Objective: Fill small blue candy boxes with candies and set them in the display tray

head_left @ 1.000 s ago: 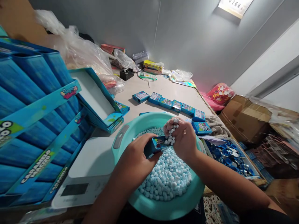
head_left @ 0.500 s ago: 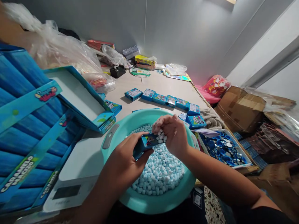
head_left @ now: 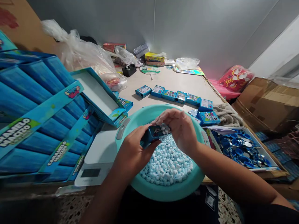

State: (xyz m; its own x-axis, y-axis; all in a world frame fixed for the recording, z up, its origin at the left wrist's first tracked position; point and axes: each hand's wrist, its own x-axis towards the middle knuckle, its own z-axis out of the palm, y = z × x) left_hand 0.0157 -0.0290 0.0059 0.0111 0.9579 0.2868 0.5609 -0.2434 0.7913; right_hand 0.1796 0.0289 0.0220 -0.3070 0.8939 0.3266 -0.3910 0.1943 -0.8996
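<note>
My left hand (head_left: pixel 134 146) is closed round a small blue candy box (head_left: pixel 155 133), held on its side above the basin. White candies (head_left: pixel 165 129) show at the box's right end. Around that end curves my right hand (head_left: pixel 181 127), its fingers bent together and the palm cupped against these candies. Part of the box is hidden by my left fingers. Beneath both hands, a turquoise basin (head_left: pixel 163 194) contains a heap of pale blue and white candies (head_left: pixel 167 165).
Blue display cartons (head_left: pixel 44 124) stand at left beside a white scale (head_left: pixel 99 149). Beyond the basin, several small blue boxes (head_left: pixel 169 94) form a row on the table (head_left: pixel 184 81). A tray of blue caps (head_left: pixel 245 149) stands at right, near a cardboard box (head_left: pixel 263 105).
The view has shifted, moving the scene right and slightly up or down in places. My right hand's fingers have straightened somewhat and closed in over the box's end; my left hand keeps its hold.
</note>
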